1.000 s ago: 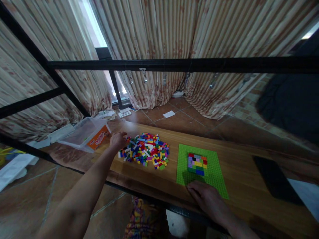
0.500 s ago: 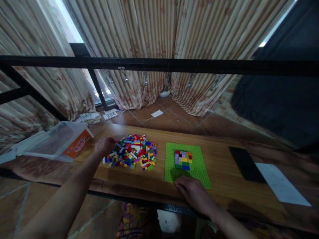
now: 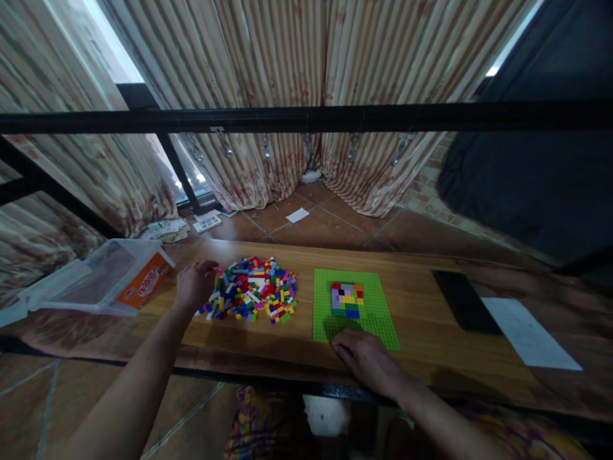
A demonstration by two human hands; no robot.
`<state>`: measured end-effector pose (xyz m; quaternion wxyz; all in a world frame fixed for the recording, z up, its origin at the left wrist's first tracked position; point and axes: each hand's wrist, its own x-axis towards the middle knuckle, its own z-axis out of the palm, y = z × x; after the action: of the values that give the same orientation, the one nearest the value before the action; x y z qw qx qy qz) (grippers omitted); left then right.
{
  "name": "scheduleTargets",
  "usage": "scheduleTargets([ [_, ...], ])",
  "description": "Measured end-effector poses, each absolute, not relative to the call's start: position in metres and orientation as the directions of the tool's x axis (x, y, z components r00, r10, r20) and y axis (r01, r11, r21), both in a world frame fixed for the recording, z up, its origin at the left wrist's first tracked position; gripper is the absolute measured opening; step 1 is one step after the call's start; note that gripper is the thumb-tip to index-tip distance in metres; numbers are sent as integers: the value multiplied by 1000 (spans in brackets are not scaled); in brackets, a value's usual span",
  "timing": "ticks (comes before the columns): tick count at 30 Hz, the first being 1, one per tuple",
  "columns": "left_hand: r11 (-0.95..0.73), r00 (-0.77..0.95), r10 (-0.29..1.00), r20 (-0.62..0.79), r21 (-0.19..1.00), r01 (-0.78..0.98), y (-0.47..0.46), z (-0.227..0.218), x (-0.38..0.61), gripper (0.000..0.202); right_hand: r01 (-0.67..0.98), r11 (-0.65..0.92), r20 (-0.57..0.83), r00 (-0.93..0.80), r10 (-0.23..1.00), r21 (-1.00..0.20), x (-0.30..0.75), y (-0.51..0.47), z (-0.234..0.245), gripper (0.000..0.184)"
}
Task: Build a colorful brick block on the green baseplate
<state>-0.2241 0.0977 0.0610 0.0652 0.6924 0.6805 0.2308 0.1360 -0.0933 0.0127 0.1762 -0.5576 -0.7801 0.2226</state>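
My left hand hovers at the left edge of a heap of mixed coloured toy bricks, its bent fingers slightly apart and no brick visible in them. On the right lies a green studded baseplate. A compact block of coloured bricks is fixed on it, with red, purple, yellow and blue pieces and a small black one. My right hand rests over the baseplate's near edge, just below the block. Its fingers are curled closed, and whatever may be inside them is hidden.
Left of the heap stands a clear plastic box with an orange label. A black flat object and a white sheet lie to the right on the wooden table. A black rail crosses beyond the table.
My left hand has shifted slightly and its fingers have loosened at the heap's edge. My right hand stays by the baseplate. The whole view has moved a little.
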Motion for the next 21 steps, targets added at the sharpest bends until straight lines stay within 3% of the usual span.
scheduleTargets([
  [6, -312, 130, 941, 312, 655, 688, 21, 43, -113, 26, 798, 293, 42, -320, 946, -527, 135, -91, 11, 20],
  [10, -412, 249, 909, 334, 804, 429, -8, 15, -32, 20, 793, 301, 70, -313, 947, -530, 136, -91, 8, 18],
  [13, -400, 270, 914, 304, 788, 468, -6, 5, -1, 17, 794, 306, 82, -310, 947, -525, 136, -91, 4, 15],
  [21, -419, 323, 908, 267, 614, 669, 4, -4, 12, 16, 806, 300, 46, -323, 945, -511, 136, -90, 9, 16],
])
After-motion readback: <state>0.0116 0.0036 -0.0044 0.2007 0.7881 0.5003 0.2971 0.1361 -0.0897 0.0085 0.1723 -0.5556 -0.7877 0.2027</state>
